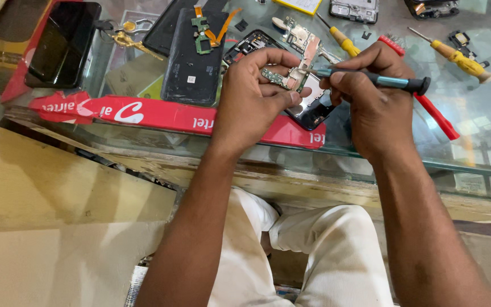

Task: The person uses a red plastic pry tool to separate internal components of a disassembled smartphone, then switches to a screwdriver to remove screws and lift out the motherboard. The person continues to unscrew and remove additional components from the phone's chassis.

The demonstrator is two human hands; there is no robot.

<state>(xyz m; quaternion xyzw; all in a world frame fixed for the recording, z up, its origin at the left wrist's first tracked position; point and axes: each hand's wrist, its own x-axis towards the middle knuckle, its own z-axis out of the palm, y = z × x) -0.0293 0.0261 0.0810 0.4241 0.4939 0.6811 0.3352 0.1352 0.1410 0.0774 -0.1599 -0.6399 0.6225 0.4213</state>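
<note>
A glass-topped counter (473, 159) runs across the view, with a red printed strip (160, 113) along its near edge. On the glass lie a black phone back cover (191, 62) carrying a small green board with orange flex cable, a dark phone (63, 40) on a red tray at far left, and two yellow-handled screwdrivers (461, 59) at upper right. The person sits at the counter in pale trousers. The left hand (254, 94) is curled, thumb and fingers pinching a small green circuit board (288, 77) held just above an opened phone frame (311, 111). The right hand (373, 94) is closed around a blue-and-black precision screwdriver (379, 79), held nearly level, its tip touching the board right beside the left fingertips. A red-handled brush (436, 113) lies under the right hand.
</note>
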